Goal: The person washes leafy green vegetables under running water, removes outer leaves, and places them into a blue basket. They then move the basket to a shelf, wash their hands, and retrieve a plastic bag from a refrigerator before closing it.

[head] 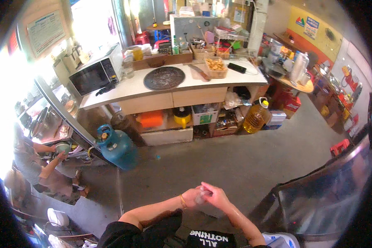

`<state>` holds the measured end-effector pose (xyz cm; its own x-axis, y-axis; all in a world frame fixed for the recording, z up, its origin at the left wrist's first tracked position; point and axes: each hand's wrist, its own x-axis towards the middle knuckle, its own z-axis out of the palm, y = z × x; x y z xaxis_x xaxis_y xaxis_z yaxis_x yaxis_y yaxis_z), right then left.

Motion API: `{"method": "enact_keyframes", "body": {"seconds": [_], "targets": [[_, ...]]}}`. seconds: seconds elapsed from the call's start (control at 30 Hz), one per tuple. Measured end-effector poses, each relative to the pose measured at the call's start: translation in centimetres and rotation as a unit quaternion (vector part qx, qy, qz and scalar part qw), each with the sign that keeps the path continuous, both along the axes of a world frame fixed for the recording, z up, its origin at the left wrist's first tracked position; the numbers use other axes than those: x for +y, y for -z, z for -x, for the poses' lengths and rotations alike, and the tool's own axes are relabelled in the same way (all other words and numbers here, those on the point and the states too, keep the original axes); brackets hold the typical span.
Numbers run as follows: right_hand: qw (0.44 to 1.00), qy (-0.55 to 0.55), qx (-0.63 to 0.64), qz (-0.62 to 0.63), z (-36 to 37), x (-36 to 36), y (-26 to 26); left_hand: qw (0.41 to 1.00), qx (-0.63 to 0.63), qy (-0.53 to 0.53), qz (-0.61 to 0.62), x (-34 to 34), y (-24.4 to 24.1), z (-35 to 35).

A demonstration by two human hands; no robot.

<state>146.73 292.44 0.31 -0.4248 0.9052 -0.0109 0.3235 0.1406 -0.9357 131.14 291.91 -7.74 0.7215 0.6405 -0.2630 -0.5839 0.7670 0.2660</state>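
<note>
Both my hands meet in front of my body, above the grey floor. My left hand [194, 197] wears a gold-coloured bracelet at the wrist. Touching it, my right hand [216, 196] has its fingers bent over the left palm. Something pale and translucent shows between them; whether it is a thin bag, a glove or only blur I cannot tell. Beyond them stands a white counter [130, 92] with a round dark board [164, 78], a knife [201, 73], a plastic box of yellowish food pieces [216, 67] and a black phone [236, 68].
A blue gas cylinder [117, 148] stands on the floor at the left, near a microwave [94, 74] on the counter. Another person [40, 167] holds a bowl at the far left. An oil jug [256, 117] stands by the shelves; a glass-sided case [322, 192] is at the right.
</note>
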Motion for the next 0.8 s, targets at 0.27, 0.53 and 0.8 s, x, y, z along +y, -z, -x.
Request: {"method": "enact_keyframes", "body": {"seconds": [0.27, 0.53, 0.8], "targets": [[0.990, -0.093, -0.089, -0.062, 9.5, 10.1, 0.4, 0.989, -0.083, -0.118, 0.045, 6.5, -2.5, 9.6], [0.977, -0.148, -0.063, -0.138, 16.6, 17.9, 0.9, 0.986, -0.082, -0.126, 0.072, 11.7, -3.8, 14.7], [0.873, -0.411, 0.015, -0.264, 19.1, 31.1, 0.1, 0.950, -0.027, -0.303, 0.064, 23.5, 0.5, 18.5]]}}
